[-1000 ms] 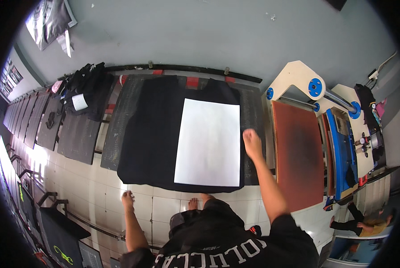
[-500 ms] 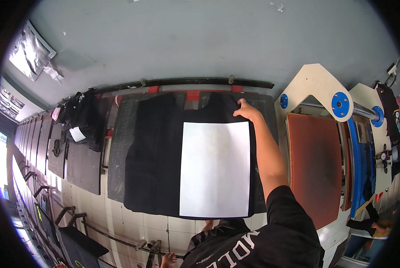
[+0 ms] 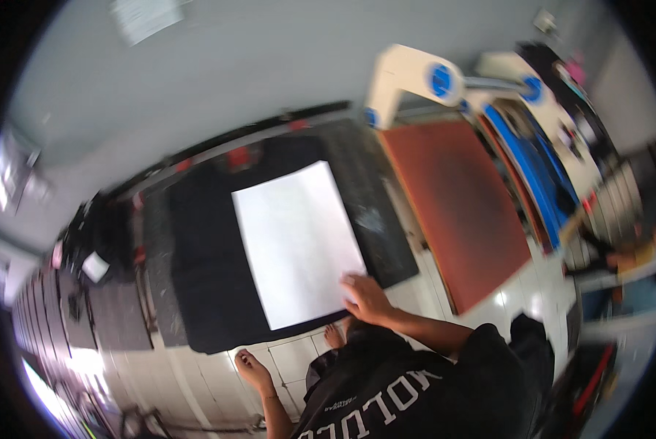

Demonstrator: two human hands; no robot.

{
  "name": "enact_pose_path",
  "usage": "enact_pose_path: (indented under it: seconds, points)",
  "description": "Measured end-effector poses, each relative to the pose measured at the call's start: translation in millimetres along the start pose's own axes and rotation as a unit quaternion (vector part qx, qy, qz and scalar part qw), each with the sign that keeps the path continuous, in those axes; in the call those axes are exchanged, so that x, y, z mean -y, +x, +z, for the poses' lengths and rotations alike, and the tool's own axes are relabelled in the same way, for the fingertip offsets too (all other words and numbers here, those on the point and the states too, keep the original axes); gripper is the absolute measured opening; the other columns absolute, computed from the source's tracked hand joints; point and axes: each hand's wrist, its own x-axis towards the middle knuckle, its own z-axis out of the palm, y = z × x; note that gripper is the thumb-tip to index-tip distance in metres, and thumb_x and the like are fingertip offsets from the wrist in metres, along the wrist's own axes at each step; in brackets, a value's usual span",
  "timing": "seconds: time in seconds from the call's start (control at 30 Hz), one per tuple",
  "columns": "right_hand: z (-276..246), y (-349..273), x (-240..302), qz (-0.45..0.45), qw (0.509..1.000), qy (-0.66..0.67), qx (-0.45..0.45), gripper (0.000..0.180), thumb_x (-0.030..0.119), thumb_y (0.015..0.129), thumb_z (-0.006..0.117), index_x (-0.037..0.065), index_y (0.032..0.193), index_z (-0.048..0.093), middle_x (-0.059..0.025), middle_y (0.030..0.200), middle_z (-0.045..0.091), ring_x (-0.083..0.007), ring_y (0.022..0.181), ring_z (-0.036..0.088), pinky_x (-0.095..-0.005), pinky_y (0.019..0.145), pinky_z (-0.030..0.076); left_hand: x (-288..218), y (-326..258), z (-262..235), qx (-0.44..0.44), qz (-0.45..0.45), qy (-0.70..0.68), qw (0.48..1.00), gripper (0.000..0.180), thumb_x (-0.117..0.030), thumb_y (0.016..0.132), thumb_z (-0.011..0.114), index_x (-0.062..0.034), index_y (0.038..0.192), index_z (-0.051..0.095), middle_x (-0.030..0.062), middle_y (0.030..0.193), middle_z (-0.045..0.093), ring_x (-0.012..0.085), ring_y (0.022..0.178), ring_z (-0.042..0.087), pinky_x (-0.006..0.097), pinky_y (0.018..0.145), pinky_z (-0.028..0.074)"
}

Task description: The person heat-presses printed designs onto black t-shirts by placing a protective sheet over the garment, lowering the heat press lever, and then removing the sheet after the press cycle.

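Note:
A black garment, its neckline at the far side, lies flat on a dark grey board. On its right half rests a plain white rectangular sheet, tilted a little in view. My right hand lies at the sheet's near right corner and covers it, fingers on the white surface and thumb apart. Before the garment's near edge hangs my left hand, off the board. Its fingers look bent, but blur hides whether anything is in them.
To the right is a press with a reddish-brown platen, a cream frame and a blue bar. Black cloth is heaped on boards at left. Behind runs a dark rail along the grey wall. Tiled floor lies nearer me.
The view has swung, tilting the scene. My right hand has come from the garment's far right shoulder to the sheet's near right corner. My left hand has risen toward the garment's near edge.

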Motion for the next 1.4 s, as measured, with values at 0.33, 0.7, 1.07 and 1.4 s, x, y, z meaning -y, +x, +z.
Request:
enact_pose_path:
  seconds: [0.33,0.7,1.07,1.4]
  points:
    - [-108,-326,-28,0.557,0.761,0.032,-0.331,0.02,0.015,0.087,0.061,0.002,0.103,0.061,-0.0151,0.092,0.067,-0.0283,0.074,0.065,-0.0376,0.069,0.051,-136,-21,80,0.228,0.188,-0.164,0.941,0.017,-0.007,0.098,0.046,0.003,0.107,0.057,0.01,0.101,0.06,0.0186,0.084,0.059,0.031,0.075,0.049]
    - [-136,-559,2,0.661,0.101,0.111,-0.735,0.04,0.016,0.083,0.064,0.001,0.117,0.05,-0.0122,0.11,0.055,-0.0259,0.1,0.057,-0.0379,0.088,0.045,-298,-242,171,0.604,0.347,-0.117,0.708,0.018,-0.011,0.099,0.05,0.0033,0.099,0.06,0.0091,0.097,0.061,0.0147,0.083,0.059,0.028,0.076,0.051]
    - [-142,-536,30,0.532,0.13,0.425,-0.721,0.029,0.03,0.093,0.065,0.003,0.096,0.055,-0.0095,0.097,0.064,-0.0139,0.082,0.061,-0.0278,0.066,0.047,-310,-539,271,0.868,0.447,0.088,0.199,0.027,-0.019,0.094,0.058,0.0015,0.111,0.061,0.017,0.106,0.065,0.0269,0.097,0.064,0.035,0.086,0.051]
    - [-220,-519,45,0.442,0.21,0.347,-0.8,0.032,0.03,0.092,0.066,-0.002,0.094,0.062,-0.0069,0.087,0.067,-0.0113,0.08,0.059,-0.0277,0.067,0.045,-281,-601,309,0.876,0.361,0.142,0.287,0.038,-0.032,0.1,0.051,-0.0006,0.122,0.056,0.0124,0.112,0.064,0.0232,0.101,0.062,0.035,0.084,0.05]
